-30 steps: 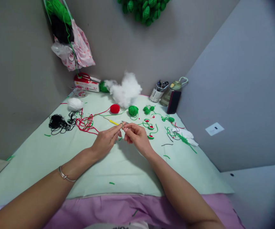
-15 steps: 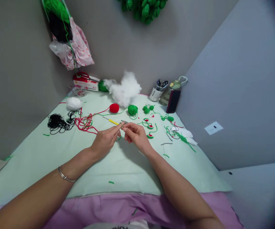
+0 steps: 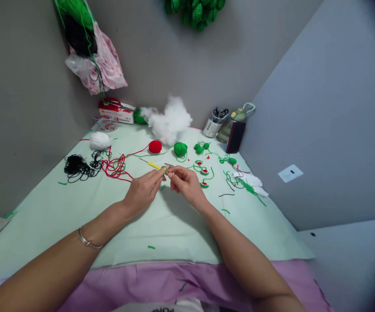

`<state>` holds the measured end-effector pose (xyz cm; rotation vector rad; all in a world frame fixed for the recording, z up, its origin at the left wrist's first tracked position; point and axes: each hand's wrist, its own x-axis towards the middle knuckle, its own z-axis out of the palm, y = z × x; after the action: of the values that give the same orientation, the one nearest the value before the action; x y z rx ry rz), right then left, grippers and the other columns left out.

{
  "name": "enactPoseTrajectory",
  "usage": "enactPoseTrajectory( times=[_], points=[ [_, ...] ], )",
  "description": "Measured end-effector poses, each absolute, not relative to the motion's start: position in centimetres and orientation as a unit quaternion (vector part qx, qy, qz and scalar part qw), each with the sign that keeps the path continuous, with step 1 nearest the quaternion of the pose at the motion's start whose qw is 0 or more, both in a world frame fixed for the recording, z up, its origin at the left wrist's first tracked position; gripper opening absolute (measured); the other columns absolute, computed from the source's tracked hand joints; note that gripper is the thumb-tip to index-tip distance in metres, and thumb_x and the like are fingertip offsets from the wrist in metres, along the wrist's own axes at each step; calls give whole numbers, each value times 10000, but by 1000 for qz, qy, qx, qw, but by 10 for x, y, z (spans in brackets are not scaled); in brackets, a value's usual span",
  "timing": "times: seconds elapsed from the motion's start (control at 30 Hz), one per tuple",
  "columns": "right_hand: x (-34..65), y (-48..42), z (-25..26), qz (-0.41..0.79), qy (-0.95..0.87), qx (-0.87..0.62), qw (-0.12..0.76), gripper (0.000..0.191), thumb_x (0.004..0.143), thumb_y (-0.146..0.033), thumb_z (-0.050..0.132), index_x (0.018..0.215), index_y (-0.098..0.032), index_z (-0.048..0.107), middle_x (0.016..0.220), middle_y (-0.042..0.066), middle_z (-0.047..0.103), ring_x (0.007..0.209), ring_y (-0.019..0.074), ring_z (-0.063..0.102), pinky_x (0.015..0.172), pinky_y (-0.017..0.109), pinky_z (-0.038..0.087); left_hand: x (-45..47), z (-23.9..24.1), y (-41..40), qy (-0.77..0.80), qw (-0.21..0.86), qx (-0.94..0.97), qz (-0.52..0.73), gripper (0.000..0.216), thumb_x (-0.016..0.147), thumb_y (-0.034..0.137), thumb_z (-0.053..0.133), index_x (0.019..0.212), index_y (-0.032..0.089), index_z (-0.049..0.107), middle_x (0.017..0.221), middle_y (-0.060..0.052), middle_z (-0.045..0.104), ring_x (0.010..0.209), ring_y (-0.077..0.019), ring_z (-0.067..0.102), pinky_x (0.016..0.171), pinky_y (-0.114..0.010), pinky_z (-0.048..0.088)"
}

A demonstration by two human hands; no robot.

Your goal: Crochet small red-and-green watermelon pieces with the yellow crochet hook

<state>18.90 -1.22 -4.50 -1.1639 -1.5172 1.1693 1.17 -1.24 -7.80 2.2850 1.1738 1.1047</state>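
My left hand (image 3: 143,190) and my right hand (image 3: 187,184) meet fingertip to fingertip over the middle of the table. Both pinch a small green piece (image 3: 166,171), seemingly yarn work, which the fingers mostly hide. Just beyond the fingertips lies a crochet hook with a yellow handle (image 3: 154,165). A grey metal tool (image 3: 169,165), partly covered by my fingers, is beside it. Small green crocheted pieces with red (image 3: 203,170) lie right of my right hand. A green yarn ball (image 3: 180,149) and a red yarn ball (image 3: 155,147) sit farther back.
Tangled red yarn (image 3: 114,167), black yarn (image 3: 77,167) and a white yarn ball (image 3: 100,141) lie at left. White stuffing (image 3: 171,120) is piled at the back. A pen cup (image 3: 211,125), a bottle (image 3: 225,130) and a phone (image 3: 236,137) stand back right, near yarn scraps (image 3: 249,190).
The pinched green piece shows a little more between the fingertips, which have shifted slightly. The whole view has moved a touch; the things on the table stay in place.
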Motion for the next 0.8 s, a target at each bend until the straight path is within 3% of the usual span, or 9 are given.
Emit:
enactPoseTrajectory(
  times=[0.07,0.27,0.8],
  points=[
    [191,-11,-45,475,-606,-468,434,221,829,-415,638,833,-195,653,499,-51,566,428,99,451,468,242,352,13,-77,-13,415,151,808,391,430,1021,251,382,1376,124,590,1220,-176,658,1045,-243,664,836,-347,538],
    [194,-10,-42,486,-602,-459,436,256,817,-431,660,849,-177,665,498,-53,567,422,87,439,458,232,345,14,-76,-14,413,124,815,387,427,1037,232,367,1419,188,552,1486,-187,467,1087,-222,651,891,-379,560],
    [192,-11,-43,480,-616,-456,427,273,821,-426,647,873,-162,690,500,-65,511,462,86,407,489,240,312,13,-74,-13,434,172,813,349,479,1040,260,341,1496,231,483,1618,-175,315,1222,-275,608,1047,-490,504]
  ],
)
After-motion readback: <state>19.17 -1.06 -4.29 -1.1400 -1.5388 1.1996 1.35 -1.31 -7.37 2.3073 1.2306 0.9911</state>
